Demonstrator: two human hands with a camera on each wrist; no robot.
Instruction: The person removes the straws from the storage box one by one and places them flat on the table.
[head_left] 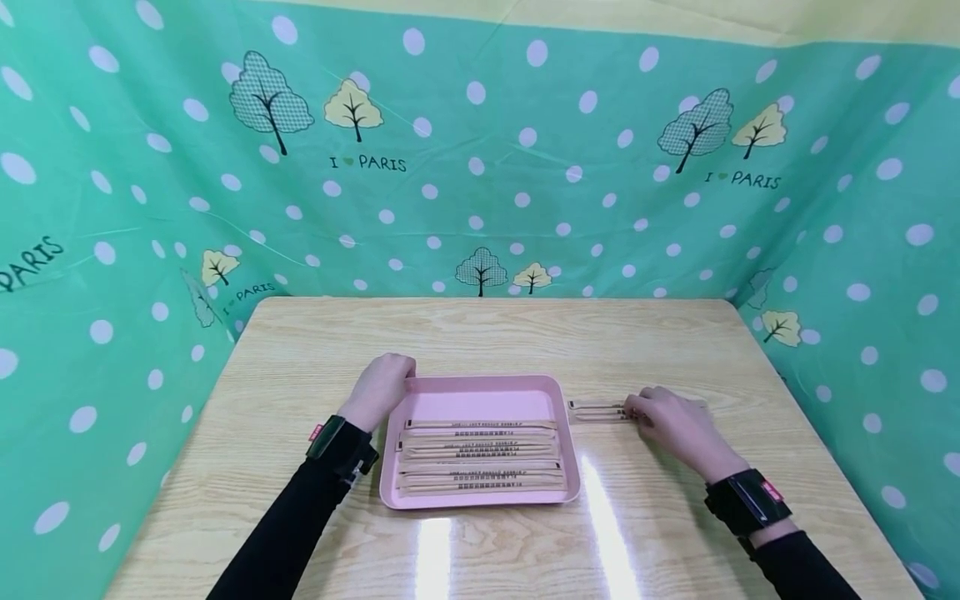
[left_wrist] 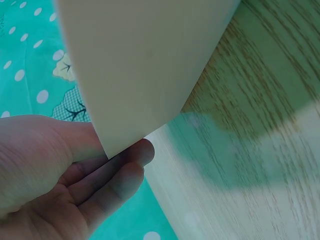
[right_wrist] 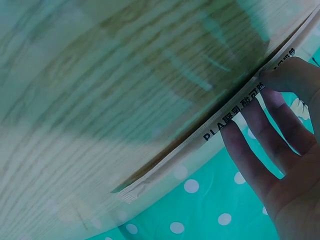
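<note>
Left hand grips the pink tray by its far corner; right hand pinches paper-wrapped straws on the counter! And between the hands, more wrapped straws lie in rows inside that tray!

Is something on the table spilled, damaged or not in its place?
Nothing looks spilled or damaged. Only the slim packets at the right hand lie outside the pink tray, which holds similar packets.
</note>
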